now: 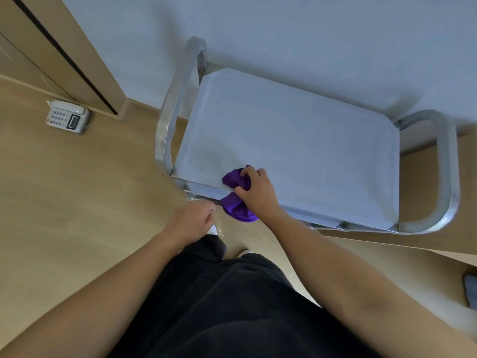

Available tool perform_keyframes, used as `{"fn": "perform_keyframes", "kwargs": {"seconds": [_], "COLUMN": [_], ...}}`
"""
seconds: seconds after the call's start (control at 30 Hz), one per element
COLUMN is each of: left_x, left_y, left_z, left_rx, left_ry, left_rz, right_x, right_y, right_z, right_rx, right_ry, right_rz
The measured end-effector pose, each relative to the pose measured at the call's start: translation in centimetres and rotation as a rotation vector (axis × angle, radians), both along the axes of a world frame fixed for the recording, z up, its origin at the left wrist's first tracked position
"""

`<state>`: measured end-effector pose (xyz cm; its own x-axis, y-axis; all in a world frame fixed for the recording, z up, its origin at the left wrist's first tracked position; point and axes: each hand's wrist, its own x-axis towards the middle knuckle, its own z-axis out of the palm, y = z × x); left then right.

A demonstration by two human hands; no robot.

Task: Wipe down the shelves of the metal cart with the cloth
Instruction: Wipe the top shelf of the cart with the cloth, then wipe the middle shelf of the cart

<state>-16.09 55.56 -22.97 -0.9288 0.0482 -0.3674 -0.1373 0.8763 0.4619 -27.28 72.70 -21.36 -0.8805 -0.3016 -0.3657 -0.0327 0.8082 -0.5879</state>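
Note:
The metal cart (pixel 296 140) stands against a pale wall, its flat top shelf seen from above, with tubular handles at both ends. A bunched purple cloth (pixel 236 193) lies over the shelf's near edge, part on the shelf and part hanging in front. My right hand (pixel 256 191) grips the cloth from above, fingers curled into it. My left hand (pixel 192 219) hovers just left of the cloth, below the cart's near left corner, with loosely curled fingers that hold nothing. The lower shelves are hidden under the top one.
A white desk telephone (pixel 68 117) sits on the wood floor at the left, by a door frame (pixel 77 60). My dark trousers and shoes fill the bottom centre. A dark object (pixel 470 293) shows at the right edge.

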Motion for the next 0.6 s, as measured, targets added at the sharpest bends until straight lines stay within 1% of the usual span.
{"fn": "perform_keyframes", "kwargs": {"seconds": [0.07, 0.2, 0.33, 0.5, 0.6], "left_x": [1.4, 4.1, 6.9, 8.0, 8.1], "left_y": [0.5, 1.9, 2.9, 3.1, 2.7], "left_z": [0.2, 0.3, -0.1, 0.9, 1.1], "left_rx": [0.001, 0.014, 0.014, -0.015, -0.026], "left_ry": [-0.025, -0.071, -0.135, -0.121, -0.111], "left_rz": [0.025, 0.086, 0.1, 0.128, 0.103], "right_x": [2.1, 6.4, 9.4, 11.5, 12.3], "right_y": [0.6, 2.2, 3.3, 3.4, 3.2], "right_z": [1.0, 0.9, -0.9, -1.1, -0.9], "right_rx": [-0.079, -0.177, -0.209, -0.229, -0.227], "right_ry": [-0.007, -0.091, -0.147, -0.128, -0.112], "right_rz": [-0.05, -0.064, -0.027, -0.059, -0.108]}}
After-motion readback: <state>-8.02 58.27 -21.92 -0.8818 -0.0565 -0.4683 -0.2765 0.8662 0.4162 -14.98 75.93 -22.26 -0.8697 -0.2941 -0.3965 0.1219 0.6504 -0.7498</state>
